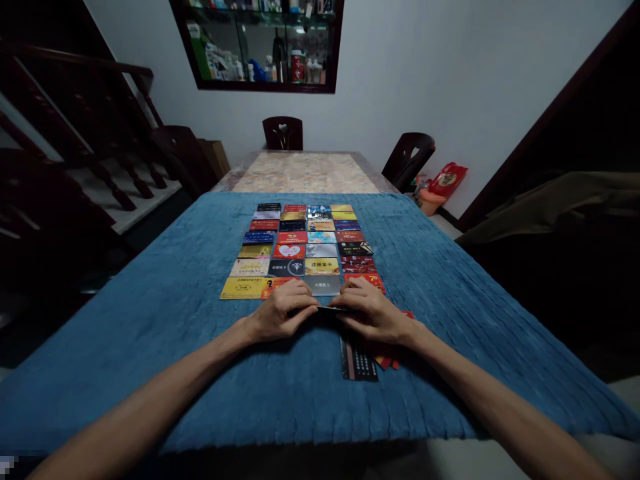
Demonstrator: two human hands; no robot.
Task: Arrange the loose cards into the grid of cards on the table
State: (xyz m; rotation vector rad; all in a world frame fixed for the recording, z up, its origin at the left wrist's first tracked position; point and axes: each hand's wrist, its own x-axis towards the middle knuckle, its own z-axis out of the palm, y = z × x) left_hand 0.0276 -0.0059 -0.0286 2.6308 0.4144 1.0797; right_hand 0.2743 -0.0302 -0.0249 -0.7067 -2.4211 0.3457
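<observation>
Pinching a thin card (pixel 330 309) between them, two bare hands meet over a blue cloth (pixel 175 320). The left hand (pixel 285 308) grasps one end of the card between thumb and fingers, and the right hand (pixel 370 310) grasps the other end the same way. The card is seen nearly edge-on, so its face cannot be read. Just beyond both hands, a grey card (pixel 323 285) ends one of four columns of colourful cards laid flat in a close grid, running away from the hands. A yellow card (pixel 243 288) lies beyond and to the left of the left hand. Partly under the right hand and nearer the body is a loose group of cards, including a black striped card (pixel 359 360) and some red cards (pixel 387 359). Farther ahead of the hands, past the cloth, are a patterned tabletop (pixel 307 172), dark wooden chairs (pixel 283 133) and a glass-shelved cabinet (pixel 265 50) in the wall.
</observation>
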